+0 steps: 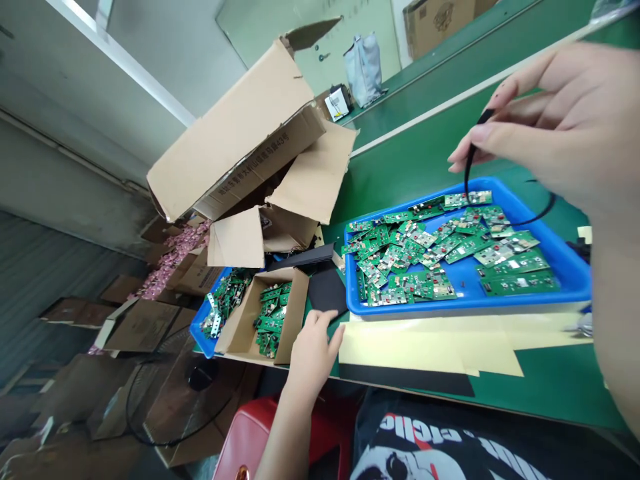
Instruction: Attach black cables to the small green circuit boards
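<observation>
At the upper right of the frame, the right hand (pixel 565 120) pinches a thin black strip (pixel 469 163) between thumb and fingertips; the strip hangs in a curve over the blue tray (pixel 570 280). At lower centre, the left hand (pixel 313 347) is loosely spread, thumb apart from the fingers, with nothing visible in its grip. It is just beside a black sheet (pixel 325 290) and a small cardboard box (pixel 300 300); contact with either cannot be confirmed. The tray, right of centre, contains many green circuit boards (pixel 520 283), overlapping at left and lined up at lower right. Yellow sheets (pixel 400 343) lie along its lower edge. A large carton (pixel 240 127), flaps spread, occupies the upper centre-left.
</observation>
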Action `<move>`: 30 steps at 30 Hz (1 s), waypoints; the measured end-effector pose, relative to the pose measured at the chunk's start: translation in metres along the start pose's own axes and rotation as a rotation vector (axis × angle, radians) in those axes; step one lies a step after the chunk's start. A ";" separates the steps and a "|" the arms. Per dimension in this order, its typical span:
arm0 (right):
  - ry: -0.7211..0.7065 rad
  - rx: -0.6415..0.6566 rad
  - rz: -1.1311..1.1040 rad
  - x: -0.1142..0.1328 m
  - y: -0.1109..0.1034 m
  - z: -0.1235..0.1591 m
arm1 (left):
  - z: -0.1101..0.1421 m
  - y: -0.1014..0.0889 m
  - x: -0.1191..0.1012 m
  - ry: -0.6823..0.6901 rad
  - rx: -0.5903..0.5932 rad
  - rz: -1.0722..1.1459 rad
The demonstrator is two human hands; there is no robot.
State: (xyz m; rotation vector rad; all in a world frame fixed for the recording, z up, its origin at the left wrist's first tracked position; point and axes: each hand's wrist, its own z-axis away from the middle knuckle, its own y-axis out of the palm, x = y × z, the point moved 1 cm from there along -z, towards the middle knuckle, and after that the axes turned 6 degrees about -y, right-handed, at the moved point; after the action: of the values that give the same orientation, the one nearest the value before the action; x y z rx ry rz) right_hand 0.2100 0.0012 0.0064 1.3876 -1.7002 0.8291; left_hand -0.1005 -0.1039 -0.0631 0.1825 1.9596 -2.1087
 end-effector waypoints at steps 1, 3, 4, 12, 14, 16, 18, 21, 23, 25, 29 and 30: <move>0.012 0.000 0.023 0.004 0.002 0.000 | -0.012 -0.002 -0.007 0.029 -0.023 -0.003; 0.032 0.038 0.048 0.007 0.007 0.000 | -0.041 -0.003 -0.022 0.091 -0.067 0.008; 0.034 0.081 0.037 0.007 0.008 0.000 | -0.057 -0.002 -0.030 0.119 -0.090 0.021; -0.129 0.265 0.033 0.005 0.013 0.006 | -0.078 0.003 -0.079 0.474 -0.052 0.287; -0.148 0.276 0.035 0.006 0.016 0.006 | -0.051 0.005 -0.085 0.594 0.017 0.345; -0.152 0.307 0.053 0.006 0.019 0.005 | -0.025 0.013 -0.087 0.734 0.131 0.369; -0.141 0.340 0.082 0.003 0.022 0.002 | -0.005 0.026 -0.086 0.930 0.340 0.294; -0.125 0.350 0.093 0.000 0.023 -0.001 | 0.006 0.048 -0.081 0.904 0.468 0.130; -0.125 0.338 0.077 -0.002 0.021 -0.002 | 0.007 0.058 -0.077 0.842 0.514 0.118; -0.125 0.327 0.076 -0.002 0.020 -0.003 | 0.008 0.063 -0.074 0.753 0.507 0.175; -0.109 0.322 0.126 -0.001 0.017 -0.003 | 0.011 0.065 -0.065 0.570 0.389 0.317; -0.104 0.323 0.135 -0.001 0.016 -0.003 | 0.012 0.065 -0.062 0.552 0.357 0.344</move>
State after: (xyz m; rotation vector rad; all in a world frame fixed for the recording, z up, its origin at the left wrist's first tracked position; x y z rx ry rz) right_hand 0.1947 0.0076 0.0071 1.5644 -1.8125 1.1666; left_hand -0.0229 -0.1130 -0.1080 1.1872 1.6012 -2.3002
